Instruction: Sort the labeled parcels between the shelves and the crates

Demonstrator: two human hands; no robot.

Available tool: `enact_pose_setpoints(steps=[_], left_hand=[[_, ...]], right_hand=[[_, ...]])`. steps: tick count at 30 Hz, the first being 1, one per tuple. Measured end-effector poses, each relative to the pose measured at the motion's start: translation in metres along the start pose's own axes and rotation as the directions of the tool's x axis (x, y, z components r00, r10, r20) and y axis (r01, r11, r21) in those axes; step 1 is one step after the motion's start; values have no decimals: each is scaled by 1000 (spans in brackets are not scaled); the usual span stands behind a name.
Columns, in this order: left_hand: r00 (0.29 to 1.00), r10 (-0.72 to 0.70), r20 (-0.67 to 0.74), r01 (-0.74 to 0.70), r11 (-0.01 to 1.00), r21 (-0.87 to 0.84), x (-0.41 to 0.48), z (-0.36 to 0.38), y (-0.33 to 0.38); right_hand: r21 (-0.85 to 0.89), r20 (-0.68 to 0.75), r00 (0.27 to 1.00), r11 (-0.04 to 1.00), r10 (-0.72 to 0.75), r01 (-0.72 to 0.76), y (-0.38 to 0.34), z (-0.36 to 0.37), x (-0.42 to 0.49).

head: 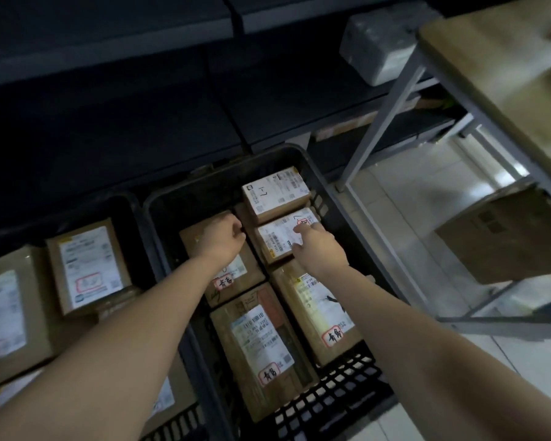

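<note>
**Ops:** L side, status?

**Me:** I've got the left hand (224,236) inside the right crate (337,211), approx. 10 o'clock from crate ctr. Its fingers are curled over the far corner of the mid box (237,286). The box lies flat, w/ most of it under the wrist and running back toward 7 o'clock below the forearm.

**Ops:** R side?

**Me:** The right hand (320,248) is at 1 o'clock from ctr. Its fingers (300,229) are out fairly straight, tips resting on the white label of the small box (275,241). It grips nothing, and the thumb is splayed near the box's near edge. The box sits under the fingertips, just ahead of the palm.

**Ops:** What's round them?

**Me:** The far box (274,192), marked "L-1", is at 12 o'clock, butted against the small box. The long box (261,345) is at 6, and the near-right box (318,310) is at 4. All lie flat, labels up, packed close.

**Ops:** Outside the crate?

**Me:** The left crate (131,198) is at 9 o'clock w/ more boxes (89,265) in it. The grey rack (385,113) is at 2 o'clock. A white wrapped parcel (379,49) sits on a dark shelf behind it, and a big carton (506,237) sits low on the rack at 3.
</note>
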State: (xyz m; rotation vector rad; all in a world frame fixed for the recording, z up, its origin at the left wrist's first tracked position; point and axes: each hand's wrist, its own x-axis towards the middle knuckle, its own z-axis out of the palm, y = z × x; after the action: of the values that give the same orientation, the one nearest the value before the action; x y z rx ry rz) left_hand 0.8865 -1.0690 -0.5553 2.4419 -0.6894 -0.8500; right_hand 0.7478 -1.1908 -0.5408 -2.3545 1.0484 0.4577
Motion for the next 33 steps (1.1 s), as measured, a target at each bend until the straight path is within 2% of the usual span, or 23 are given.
enact_pose_setpoints(steps=[6, 9, 12, 16, 19, 23, 27, 29, 33], left_hand=[[991, 37, -126, -10, 977, 211, -103, -39, -5], [968, 22, -251, 49, 961, 272, -170, -71, -6], [928, 6, -374, 130, 932, 338, -242, -121, -9], [842, 3, -540, 270, 864, 425, -343, -196, -22], [750, -15, -661, 379, 829, 411, -429, -248, -41], [586, -62, -808, 541, 773, 332, -558, -304, -79], [427, -100, -899, 669, 703, 240, -683, -335, -128], [367, -115, -923, 726, 656, 207, -739, -348, -154], [239, -165, -957, 785, 613, 90, -825, -370, -196]], right_hand=[[-223, -48, 957, 937, -285, 268, -21, -32, -69], [-272, -62, 898, 873, -436, 405, -51, -54, -114], [-307, -79, 801, 779, -593, 546, -101, -74, -161], [-388, -101, 611, 596, -785, 703, -181, -91, -228], [-399, -101, 447, 448, -889, 800, -252, -94, -285], [-389, -104, 180, 206, -978, 898, -355, -80, -380], [-357, -117, -59, -14, -991, 934, -442, -46, -483], [-334, -128, -144, -94, -981, 938, -480, -26, -532], [-284, -128, -261, -216, -957, 934, -540, 12, -615]])
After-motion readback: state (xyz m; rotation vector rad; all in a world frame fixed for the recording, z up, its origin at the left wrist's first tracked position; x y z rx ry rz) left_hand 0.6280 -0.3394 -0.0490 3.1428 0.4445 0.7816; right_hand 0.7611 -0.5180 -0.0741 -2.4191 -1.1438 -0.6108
